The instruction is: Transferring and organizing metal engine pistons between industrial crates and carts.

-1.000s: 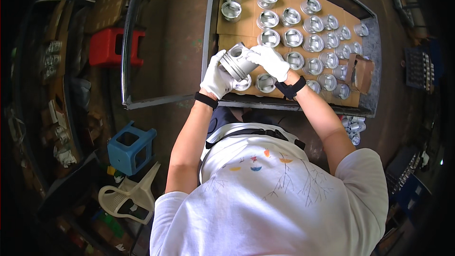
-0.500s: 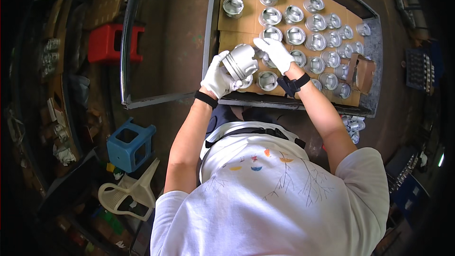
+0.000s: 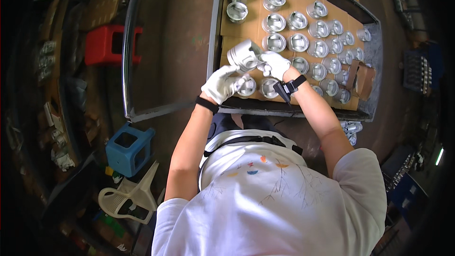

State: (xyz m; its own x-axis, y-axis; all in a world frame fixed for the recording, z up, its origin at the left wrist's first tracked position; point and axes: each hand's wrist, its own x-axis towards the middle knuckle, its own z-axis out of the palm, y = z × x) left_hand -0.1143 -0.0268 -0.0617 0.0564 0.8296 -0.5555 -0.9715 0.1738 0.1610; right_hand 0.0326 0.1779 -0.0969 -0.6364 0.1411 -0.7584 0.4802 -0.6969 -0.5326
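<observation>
Tilted on its side above the near edge of a cardboard-lined tray, a silver metal piston (image 3: 245, 56) shows its ring grooves toward the left. My right hand (image 3: 276, 64), in a white glove, grips the piston's right end with bent fingers. My left hand (image 3: 220, 84), also gloved, lies just below and left of the piston with thumb and fingers apart; whether a fingertip touches it I cannot tell. Under the left fingers a standing piston (image 3: 246, 86) is partly covered. Another piston (image 3: 268, 88) stands beside my right wrist.
Several rows of pistons (image 3: 319, 29) stand on the cardboard (image 3: 251, 16) inside the dark metal tray frame (image 3: 215, 28). A torn cardboard box (image 3: 364, 80) sits at its right end. To the left are a red stool (image 3: 102, 47), a blue stool (image 3: 124, 156) and a cream plastic chair (image 3: 113, 199).
The held piston has turned and tipped toward the left. My right hand has closed on its right end, while my left hand has loosened and dropped slightly below it.
</observation>
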